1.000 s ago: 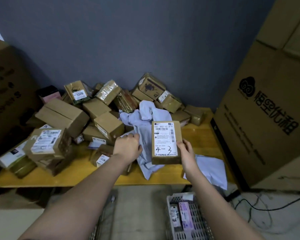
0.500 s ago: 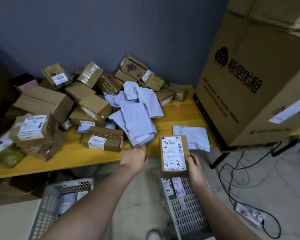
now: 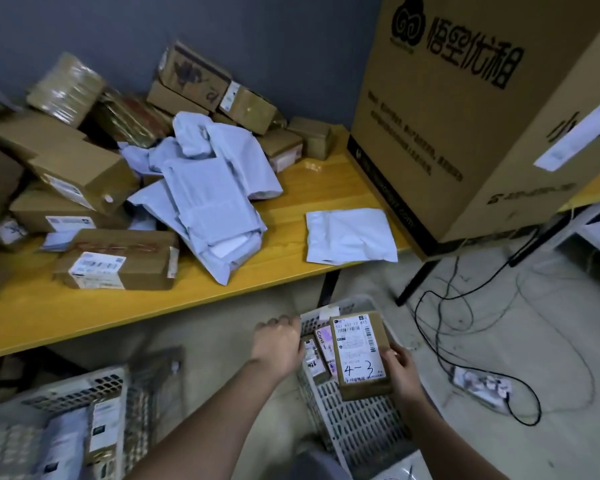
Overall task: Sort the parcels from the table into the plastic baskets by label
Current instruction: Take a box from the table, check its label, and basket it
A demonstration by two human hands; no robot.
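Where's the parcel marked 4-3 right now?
In the head view, lower right: the 4-3 parcel is held by the right hand over the white basket on the floor, below the table edge.

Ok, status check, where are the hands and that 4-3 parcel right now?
Right hand grips 4-3 parcel over white basket. Left hand holds nothing, beside basket rim. Small parcels already inside; nothing blocking.

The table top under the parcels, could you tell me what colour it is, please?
Yellow, seen in the head view, the only one: table top.

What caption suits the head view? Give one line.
Right hand holds a parcel marked 4-3 over the white basket.
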